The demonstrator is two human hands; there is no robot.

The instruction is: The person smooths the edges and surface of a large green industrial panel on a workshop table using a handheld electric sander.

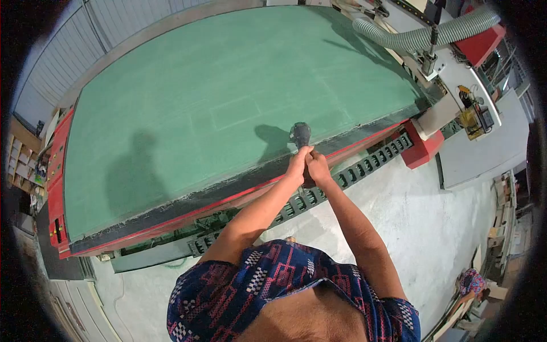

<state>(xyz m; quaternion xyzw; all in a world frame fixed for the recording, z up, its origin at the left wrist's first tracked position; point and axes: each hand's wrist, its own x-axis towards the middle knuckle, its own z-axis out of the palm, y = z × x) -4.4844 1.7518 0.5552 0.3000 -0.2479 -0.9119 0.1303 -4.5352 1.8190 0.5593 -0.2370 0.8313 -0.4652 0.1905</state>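
Both hands (pixel 297 164) — gripping black tool (pixel 300 134)

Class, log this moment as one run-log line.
hands: both gripping tool; tool: dark, at table's near edge; table: green top; hose: upper right

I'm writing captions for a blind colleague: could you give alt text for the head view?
A person's left hand and right hand together grip a dark, round-ended object at the near edge of a large green table. A ribbed grey hose curves across the upper right.
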